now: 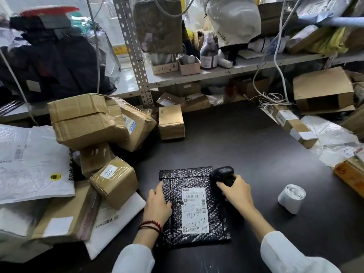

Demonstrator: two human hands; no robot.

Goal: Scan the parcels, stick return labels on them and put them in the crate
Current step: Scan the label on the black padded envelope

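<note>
- Parcel (pixel 216 223): lower centre, flat on surface (pixel 256 144), long axis running up the frame, label (pixel 195 209) face-up.
- Left hand (pixel 157 205): relaxed fingers press its left edge.
- Right hand (pixel 236 192): fingers wrapped round scanner (pixel 223 174) at parcel's upper-right corner; label lies down-left of it.

You can read "0271" on the small brown box (pixel 116 186) at lower left; the print on the black mailer (pixel 197 178) is too small to read.

dark table (pixel 256 154), cluttered metal shelving (pixel 216 72)
</note>
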